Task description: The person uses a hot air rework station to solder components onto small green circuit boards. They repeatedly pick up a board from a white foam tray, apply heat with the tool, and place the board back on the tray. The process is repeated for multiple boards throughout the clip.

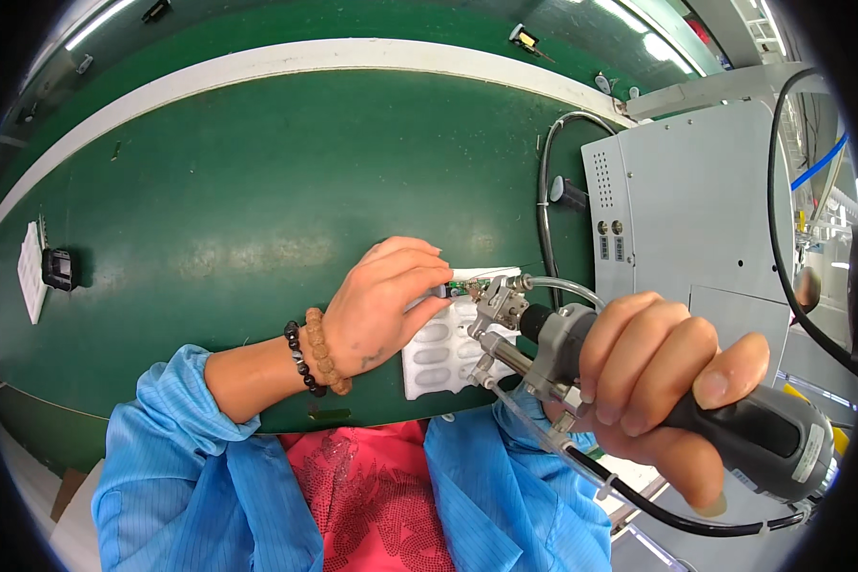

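While smooth green tabletop [210, 191] lies open beyond and to the left of a white tray [429, 351] of rounded pockets, its near edge runs just below the tray. At the tray's far side, a left hand [389, 297] pinches the end of a small green board [461, 286] between thumb and forefinger. Right of the tray, a right hand [672, 377] curls its fingers around a black-gripped tool [758, 443], its metal head over the tray; contact with the board cannot be told. A black hose [544, 191] and grey metal cabinet [686, 210] crowd the space farther right.
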Demonstrator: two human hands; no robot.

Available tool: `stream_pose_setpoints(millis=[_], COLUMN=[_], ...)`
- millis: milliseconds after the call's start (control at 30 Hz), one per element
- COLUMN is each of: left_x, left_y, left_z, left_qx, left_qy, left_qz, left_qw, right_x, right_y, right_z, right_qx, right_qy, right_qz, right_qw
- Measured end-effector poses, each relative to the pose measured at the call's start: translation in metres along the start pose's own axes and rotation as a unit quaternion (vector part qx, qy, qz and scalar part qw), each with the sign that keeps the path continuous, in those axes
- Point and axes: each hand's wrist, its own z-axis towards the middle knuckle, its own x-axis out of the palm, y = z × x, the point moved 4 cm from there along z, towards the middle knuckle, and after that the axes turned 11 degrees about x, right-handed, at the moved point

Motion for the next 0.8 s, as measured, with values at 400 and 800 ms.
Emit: stream_pose_setpoints(millis=[400,800], left_x=[-0.004,-0.004], left_y=[-0.001,0.0], left_z=[-0.002,-0.003], left_qx=[-0.001,0.002], left_qy=[-0.003,-0.006], left_qz=[-0.009,-0.009], left_qw=[1.0,1.0], right_x=[0.01,0.005], right_y=[-0.008,-0.011], right_z=[0.005,-0.001], right_qx=[0.024,0.018], right_qy=[0.003,0.005], right_qz=[0.003,0.015], right_qw=[1.0,1.0])
